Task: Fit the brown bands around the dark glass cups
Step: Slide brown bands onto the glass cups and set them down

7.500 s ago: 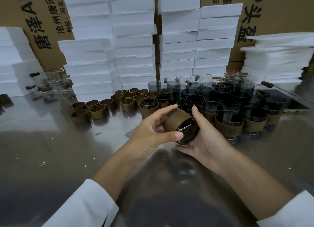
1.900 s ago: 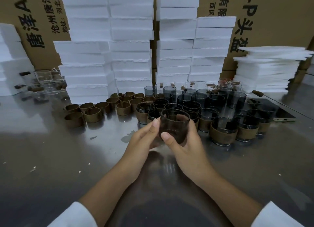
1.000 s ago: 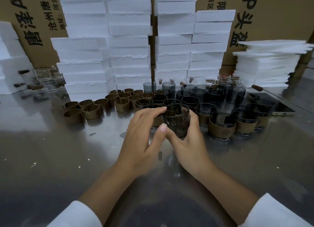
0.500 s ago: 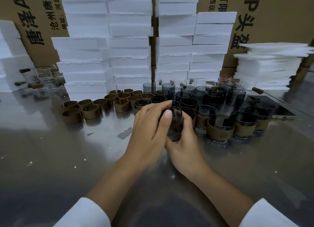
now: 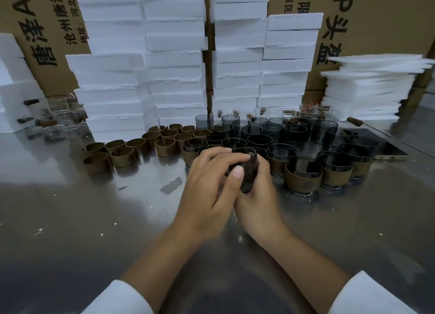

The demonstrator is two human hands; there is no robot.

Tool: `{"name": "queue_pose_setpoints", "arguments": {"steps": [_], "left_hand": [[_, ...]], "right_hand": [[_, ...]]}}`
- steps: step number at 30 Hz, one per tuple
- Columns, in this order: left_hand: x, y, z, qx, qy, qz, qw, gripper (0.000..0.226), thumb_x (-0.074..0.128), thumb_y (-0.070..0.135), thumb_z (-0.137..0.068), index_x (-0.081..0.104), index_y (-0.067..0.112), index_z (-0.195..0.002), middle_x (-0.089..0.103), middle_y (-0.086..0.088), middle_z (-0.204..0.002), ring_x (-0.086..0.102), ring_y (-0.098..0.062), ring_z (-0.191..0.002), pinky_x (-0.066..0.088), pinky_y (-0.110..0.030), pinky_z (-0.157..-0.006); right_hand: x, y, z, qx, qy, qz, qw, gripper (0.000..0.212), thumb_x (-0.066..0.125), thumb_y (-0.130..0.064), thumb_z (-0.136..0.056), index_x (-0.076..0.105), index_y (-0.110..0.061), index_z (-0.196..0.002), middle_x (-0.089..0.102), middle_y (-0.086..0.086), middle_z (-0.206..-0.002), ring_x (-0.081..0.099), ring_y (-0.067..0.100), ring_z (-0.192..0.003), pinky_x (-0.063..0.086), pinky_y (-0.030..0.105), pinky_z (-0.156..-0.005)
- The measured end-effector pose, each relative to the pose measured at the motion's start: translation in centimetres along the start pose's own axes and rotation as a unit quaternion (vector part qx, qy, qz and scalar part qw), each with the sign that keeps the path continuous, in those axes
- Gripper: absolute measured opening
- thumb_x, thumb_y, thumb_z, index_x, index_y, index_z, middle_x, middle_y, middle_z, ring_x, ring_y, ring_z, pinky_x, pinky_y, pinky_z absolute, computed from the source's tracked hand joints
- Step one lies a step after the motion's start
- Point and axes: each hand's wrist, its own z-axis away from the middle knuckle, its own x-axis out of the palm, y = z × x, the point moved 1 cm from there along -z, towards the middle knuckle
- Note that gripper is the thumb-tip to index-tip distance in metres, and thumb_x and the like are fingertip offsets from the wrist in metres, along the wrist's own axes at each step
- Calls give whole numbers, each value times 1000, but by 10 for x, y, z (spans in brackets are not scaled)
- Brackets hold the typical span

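A dark glass cup [image 5: 250, 166] is held just above the steel table, mostly hidden by both hands. My left hand [image 5: 209, 186] curls over its rim and near side, thumb across the front. My right hand [image 5: 259, 196] cups it from below and the right. A brownish patch shows between the fingers; I cannot tell whether it is a band. Several loose brown bands [image 5: 122, 155] lie to the left. Banded cups [image 5: 302, 177] stand to the right, and bare dark cups [image 5: 259, 131] crowd behind them.
Tall stacks of white foam blocks [image 5: 174, 62] and cardboard boxes [image 5: 376, 19] wall off the back. Clear glasses [image 5: 58, 116] sit far left. A flat dark device [image 5: 386, 146] and a brown-handled tool [image 5: 353, 122] lie at the right. White crumbs dot the steel table [image 5: 82, 219].
My left hand came back from the cups behind and closed over the held cup, hiding most of it. The right hand kept its hold throughout.
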Motion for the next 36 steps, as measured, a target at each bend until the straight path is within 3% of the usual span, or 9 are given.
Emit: {"name": "queue_pose_setpoints", "arguments": {"steps": [4,7,10,15,18,24,29,33,36], "left_hand": [[-2,-6,2,-20,-7,-28,999,40,36,38,-94,65,20,-116,49,29,-110,49,-8,-117,44,-40,-96],[-5,-12,2,-52,-26,-36,998,43,34,43,-92,60,26,-122,44,39,-114,43,-5,-126,37,-31,-105],[-5,-17,3,-92,-55,-28,994,48,28,52,-91,50,34,-130,36,45,-120,33,1,-134,30,-29,-111],[-6,-17,4,-151,-81,-4,985,50,22,60,-88,41,44,-132,45,19,-133,30,0,-136,28,-36,-115],[-5,-12,3,-182,-104,19,978,39,26,60,-90,37,54,-127,42,20,-132,37,-8,-133,28,-39,-115],[-4,-9,-4,-214,-94,55,971,54,26,59,-88,43,41,-135,44,18,-137,39,-13,-132,31,-42,-113],[-4,-7,-8,-208,-93,48,973,54,27,63,-87,43,42,-134,43,18,-137,28,-3,-137,23,-33,-116],[-3,-2,-8,-115,-107,-38,987,59,19,65,-83,43,43,-132,33,46,-120,13,19,-128,8,-7,-105],[-1,1,-7,-56,-109,-60,991,58,22,57,-89,49,33,-134,32,53,-115,13,23,-127,8,-9,-107]], "right_hand": [[-1,1,-1,11,17,-7,1000,44,73,-28,-82,40,-45,-106,56,0,-121,58,14,-110,51,32,-91],[-1,1,-1,21,31,-20,999,46,72,-29,-81,38,-45,-107,56,-2,-124,56,10,-112,48,22,-89],[-2,1,-1,24,30,-25,999,52,74,-26,-83,38,-38,-120,56,-1,-127,55,11,-116,47,30,-98],[0,-1,-1,28,18,-15,999,65,74,-29,-82,39,-23,-137,54,-1,-130,53,12,-120,46,35,-102],[-1,-1,-1,32,22,-18,999,65,74,-26,-82,39,-21,-137,54,0,-130,54,13,-119,46,37,-101],[-1,-3,0,21,7,-8,1000,58,74,-24,-83,41,-26,-131,54,-2,-128,54,12,-119,46,36,-101],[1,-3,1,9,-20,6,1000,64,73,-20,-82,40,-22,-137,54,-4,-128,53,6,-117,46,25,-98],[2,-3,2,-5,-44,22,999,61,69,-17,-86,37,-22,-137,54,-4,-125,55,8,-112,49,30,-93],[1,-2,0,-10,-48,33,998,57,67,-15,-86,38,-21,-134,54,-4,-125,56,8,-111,49,29,-91]]}}
